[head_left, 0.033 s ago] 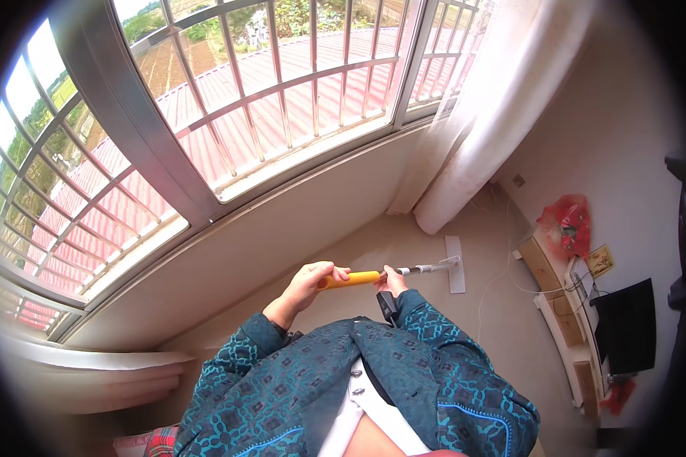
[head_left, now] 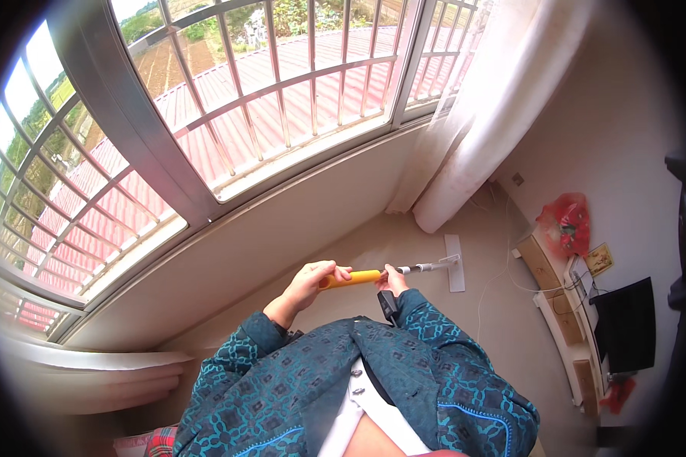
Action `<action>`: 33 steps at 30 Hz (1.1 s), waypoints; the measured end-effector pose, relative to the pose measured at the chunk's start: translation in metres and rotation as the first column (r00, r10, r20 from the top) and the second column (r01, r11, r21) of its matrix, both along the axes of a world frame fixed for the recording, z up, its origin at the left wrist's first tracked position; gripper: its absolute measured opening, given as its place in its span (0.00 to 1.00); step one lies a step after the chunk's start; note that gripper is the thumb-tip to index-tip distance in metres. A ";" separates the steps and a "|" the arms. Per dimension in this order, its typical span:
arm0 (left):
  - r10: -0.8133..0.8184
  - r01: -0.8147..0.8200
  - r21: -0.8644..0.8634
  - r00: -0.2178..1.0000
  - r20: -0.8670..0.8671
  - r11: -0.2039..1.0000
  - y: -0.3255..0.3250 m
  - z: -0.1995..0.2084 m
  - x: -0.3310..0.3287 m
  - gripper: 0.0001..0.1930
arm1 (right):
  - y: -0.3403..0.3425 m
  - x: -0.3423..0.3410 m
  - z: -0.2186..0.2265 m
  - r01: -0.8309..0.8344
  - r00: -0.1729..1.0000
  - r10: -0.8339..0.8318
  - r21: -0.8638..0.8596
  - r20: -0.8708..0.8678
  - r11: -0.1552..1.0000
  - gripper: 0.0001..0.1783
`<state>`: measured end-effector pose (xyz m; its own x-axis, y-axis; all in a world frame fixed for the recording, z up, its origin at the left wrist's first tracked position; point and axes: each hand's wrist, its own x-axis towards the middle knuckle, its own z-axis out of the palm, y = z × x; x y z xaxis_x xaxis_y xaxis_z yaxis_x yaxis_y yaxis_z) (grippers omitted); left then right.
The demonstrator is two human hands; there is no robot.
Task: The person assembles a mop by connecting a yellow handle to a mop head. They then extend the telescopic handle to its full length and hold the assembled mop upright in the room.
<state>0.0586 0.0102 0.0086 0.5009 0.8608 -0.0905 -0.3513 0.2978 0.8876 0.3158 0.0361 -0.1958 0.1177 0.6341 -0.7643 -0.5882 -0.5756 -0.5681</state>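
Note:
A flat mop with a yellow handle (head_left: 358, 279) and a grey pole runs from left to right in front of me. Its white rectangular mop head (head_left: 456, 276) is at the far end, over the pale floor. My left hand (head_left: 308, 286) is closed round the rear end of the yellow grip. Closer to the head, my right hand (head_left: 392, 281) holds the mop where the yellow part gives way to the pole. A small dark device (head_left: 387, 305) sits at my right wrist.
Barred windows (head_left: 274, 84) stand above a low wall (head_left: 282, 221). White curtains (head_left: 465, 160) hang at right, partly beside the mop head. A low cabinet (head_left: 564, 320) carries a red plastic bag (head_left: 568, 225); a black screen (head_left: 625, 324) is beside it. A thin white cable (head_left: 489, 286) trails across the floor.

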 end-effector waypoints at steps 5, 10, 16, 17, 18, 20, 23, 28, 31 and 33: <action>-0.032 0.032 0.020 0.999 -0.011 0.999 -0.001 -0.004 0.002 0.29 | -0.003 0.006 0.002 -0.053 0.996 0.053 -0.009 0.068 0.999 0.22; 0.040 -0.043 0.041 0.997 0.068 0.998 -0.014 -0.007 -0.028 0.32 | -0.009 -0.025 -0.007 -0.201 0.958 0.217 -0.099 0.187 0.974 0.22; 0.416 -0.404 -0.102 0.896 0.155 0.909 -0.017 0.022 -0.102 0.33 | -0.011 -0.110 0.033 -0.244 0.952 0.244 0.024 -0.184 0.969 0.18; 0.443 -0.429 -0.111 0.879 0.178 0.896 -0.018 0.029 -0.119 0.33 | -0.013 -0.127 0.044 -0.286 0.931 0.288 0.044 -0.222 0.957 0.18; 0.462 -0.451 -0.100 0.863 0.205 0.887 -0.019 0.037 -0.137 0.33 | -0.014 -0.143 0.054 -0.277 0.914 0.268 0.012 -0.305 0.961 0.17; 0.509 -0.505 -0.086 0.824 0.250 0.859 -0.024 0.055 -0.171 0.33 | -0.019 -0.171 0.073 -0.412 0.821 0.417 0.103 -0.390 0.906 0.19; 0.575 -0.572 -0.092 0.779 0.253 0.815 -0.032 0.086 -0.215 0.32 | -0.019 -0.204 0.086 -0.550 0.742 0.514 0.049 -0.430 0.834 0.24; 0.551 -0.577 0.017 0.787 0.279 0.816 -0.050 0.128 -0.252 0.31 | -0.019 -0.215 0.068 -0.520 0.751 0.491 0.064 -0.442 0.852 0.23; 0.533 -0.579 0.084 0.790 0.302 0.811 -0.051 0.128 -0.248 0.27 | -0.013 -0.220 0.052 -0.424 0.839 0.385 -0.020 -0.385 0.905 0.19; 0.539 -0.605 0.129 0.772 0.338 0.786 -0.050 0.122 -0.244 0.25 | -0.012 -0.224 0.043 -0.377 0.865 0.347 -0.012 -0.362 0.926 0.17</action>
